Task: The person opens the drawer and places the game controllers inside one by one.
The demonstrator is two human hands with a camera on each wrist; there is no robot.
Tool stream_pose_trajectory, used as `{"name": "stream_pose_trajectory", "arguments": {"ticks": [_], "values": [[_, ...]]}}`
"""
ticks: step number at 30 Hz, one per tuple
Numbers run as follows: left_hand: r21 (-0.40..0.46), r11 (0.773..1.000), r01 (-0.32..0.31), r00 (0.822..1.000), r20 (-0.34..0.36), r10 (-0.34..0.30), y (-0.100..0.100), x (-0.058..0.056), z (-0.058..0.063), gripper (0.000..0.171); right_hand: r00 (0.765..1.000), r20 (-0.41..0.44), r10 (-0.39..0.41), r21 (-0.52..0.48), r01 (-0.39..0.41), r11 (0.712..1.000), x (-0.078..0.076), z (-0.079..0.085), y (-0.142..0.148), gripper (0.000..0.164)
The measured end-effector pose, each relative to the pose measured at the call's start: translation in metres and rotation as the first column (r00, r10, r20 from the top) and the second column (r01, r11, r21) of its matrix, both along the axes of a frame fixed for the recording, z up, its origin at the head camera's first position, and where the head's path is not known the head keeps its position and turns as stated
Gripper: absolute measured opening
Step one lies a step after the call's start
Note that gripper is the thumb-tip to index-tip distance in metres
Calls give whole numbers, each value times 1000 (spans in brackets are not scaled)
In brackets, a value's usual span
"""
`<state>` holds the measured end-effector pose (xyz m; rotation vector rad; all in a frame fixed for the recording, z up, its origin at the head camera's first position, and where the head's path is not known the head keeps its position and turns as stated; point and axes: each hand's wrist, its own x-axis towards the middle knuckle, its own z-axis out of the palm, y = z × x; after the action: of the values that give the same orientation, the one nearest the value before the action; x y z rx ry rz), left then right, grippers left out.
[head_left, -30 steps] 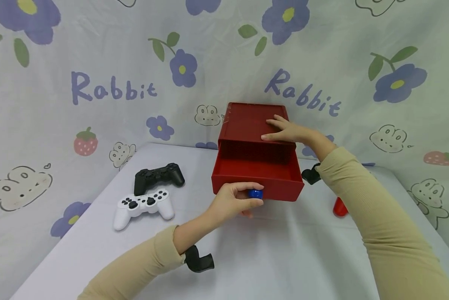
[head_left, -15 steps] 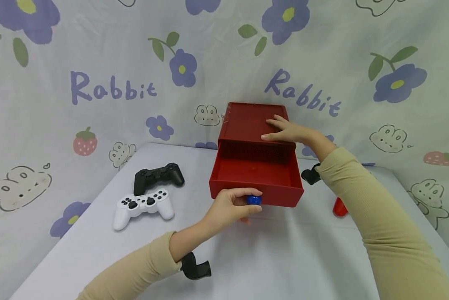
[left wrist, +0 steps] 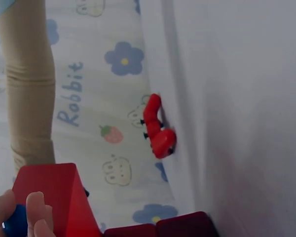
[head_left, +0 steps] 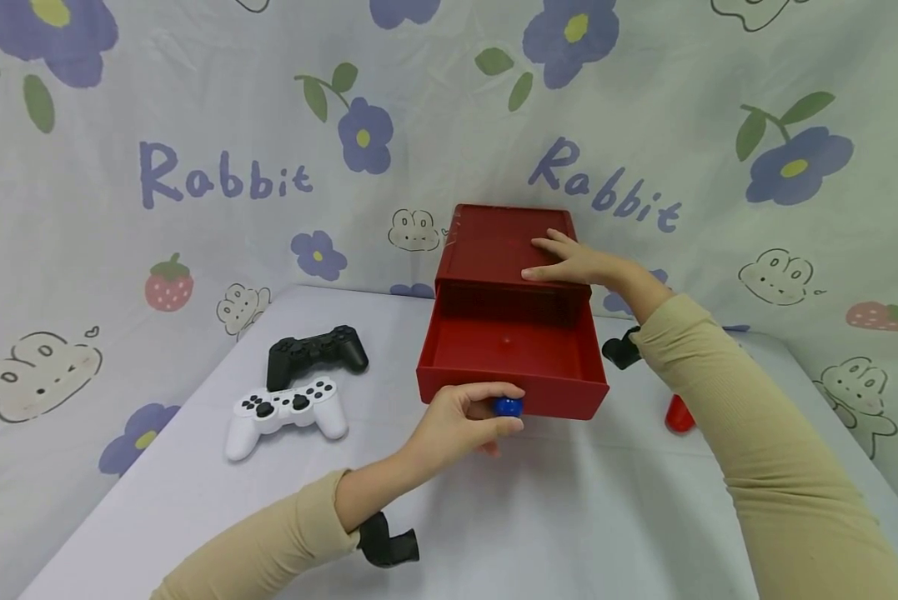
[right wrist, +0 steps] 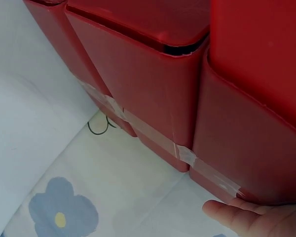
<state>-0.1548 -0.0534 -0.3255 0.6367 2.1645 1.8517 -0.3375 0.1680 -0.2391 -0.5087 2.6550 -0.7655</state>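
Observation:
My left hand (head_left: 452,425) pinches the round blue knob (head_left: 508,407) between thumb and fingers. That knob sits on the front of a red drawer (head_left: 557,402), which stands pulled out of a dark red drawer cabinet (head_left: 489,242); its inside shows a bare red bottom. On the cabinet's top rests my right hand (head_left: 578,262), fingers spread. From the left wrist, the blue knob (left wrist: 16,220) shows between my fingers at the lower left. The right wrist view has the stacked cabinet sections (right wrist: 138,94) joined by clear tape, with part of my right hand (right wrist: 259,217) at the lower edge.
A black game controller (head_left: 317,357) and a white game controller (head_left: 289,414) lie left of the cabinet. To the right, a red game controller (left wrist: 160,136) lies on the white table, mostly behind my right sleeve in the head view. A patterned cloth (head_left: 231,100) hangs behind.
The drawer has come further out toward me, with my left hand holding its knob. Motion over the last half second is small. My right hand has stayed on the cabinet top.

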Motion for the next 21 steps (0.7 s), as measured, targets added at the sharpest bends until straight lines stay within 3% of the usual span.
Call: {"name": "stream_pose_trajectory", "arguments": {"ticks": [6, 10, 15, 18, 21], "values": [[-55, 998, 38, 999, 1, -38, -8, -2, 2, 38, 1000, 5, -2, -7, 2, 1000, -1, 0, -1, 82], [-81, 996, 29, 999, -18, -30, -25, -3, 9, 40, 1000, 9, 2, -10, -2, 1000, -1, 0, -1, 83], [-85, 989, -122, 989, -96, 114, -65, -1, 33, 41, 1000, 11, 13, -7, -13, 1000, -1, 1, -1, 82], [-97, 971, -221, 965, -168, 203, -95, 0, 48, 41, 1000, 7, 18, -7, -18, 1000, -1, 1, 0, 81], [-105, 960, -260, 940, -254, 227, -124, 1, 56, 40, 1000, 8, 24, -10, -24, 1000, 0, 1, -1, 81]]}}
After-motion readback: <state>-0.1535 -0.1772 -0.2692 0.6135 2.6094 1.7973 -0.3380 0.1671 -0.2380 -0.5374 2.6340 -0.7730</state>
